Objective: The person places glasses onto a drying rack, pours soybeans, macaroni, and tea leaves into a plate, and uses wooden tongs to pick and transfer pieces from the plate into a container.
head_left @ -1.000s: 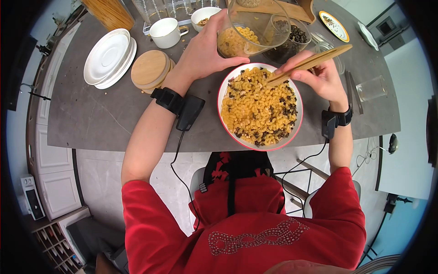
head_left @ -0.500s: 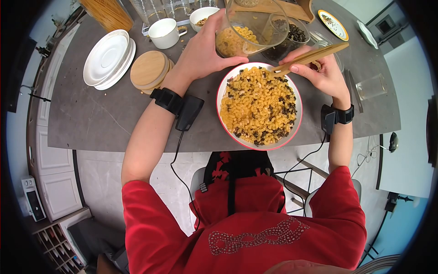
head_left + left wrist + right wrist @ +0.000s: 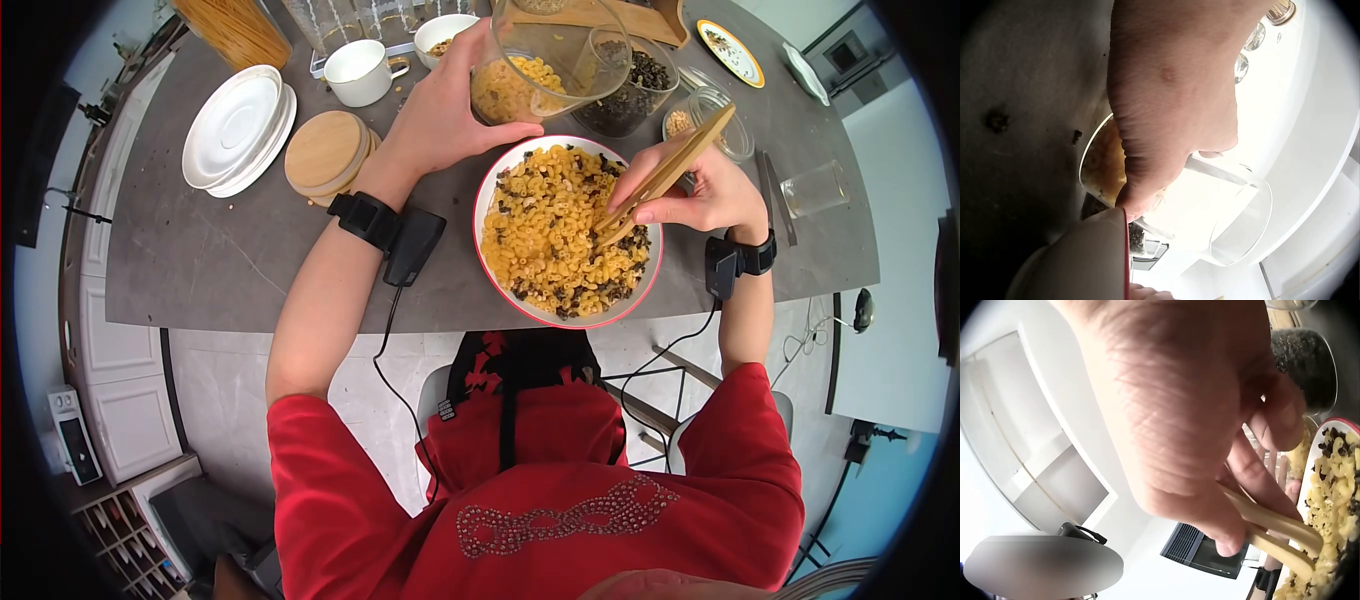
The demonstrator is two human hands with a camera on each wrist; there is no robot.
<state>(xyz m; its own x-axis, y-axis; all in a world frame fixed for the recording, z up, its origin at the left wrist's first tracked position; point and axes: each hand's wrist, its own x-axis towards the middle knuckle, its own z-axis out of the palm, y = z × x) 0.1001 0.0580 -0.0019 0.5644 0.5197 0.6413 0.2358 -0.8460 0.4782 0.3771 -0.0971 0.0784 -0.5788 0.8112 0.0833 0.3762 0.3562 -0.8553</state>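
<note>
My left hand [image 3: 430, 125] holds a clear glass jar [image 3: 585, 85] by its side, just beyond the bowl, with yellow macaroni [image 3: 520, 88] in it. In my right hand [image 3: 712, 190] are wooden tongs [image 3: 680, 160], pinched between thumb and fingers. Their tips touch the food in the right part of a white, red-rimmed bowl [image 3: 484, 225]. Macaroni mixed with dark chopped bits [image 3: 560, 240] fills this bowl. The right wrist view shows both tong arms [image 3: 1285, 556] close together at the pasta. In the left wrist view, my thumb lies along the jar beside the bowl's outer wall [image 3: 1085, 262].
A jar of dark bits [image 3: 630, 100] and an open jar with small pale pieces [image 3: 678, 122] stand beyond my right hand. White plates [image 3: 232, 125], round wooden lids [image 3: 325, 150] and a white cup [image 3: 360, 75] are at left. A glass [image 3: 815, 190] lies at right.
The tongs have swung from the bowl's upper right edge down into its right part and point more steeply. My left hand and the glass jar have barely moved.
</note>
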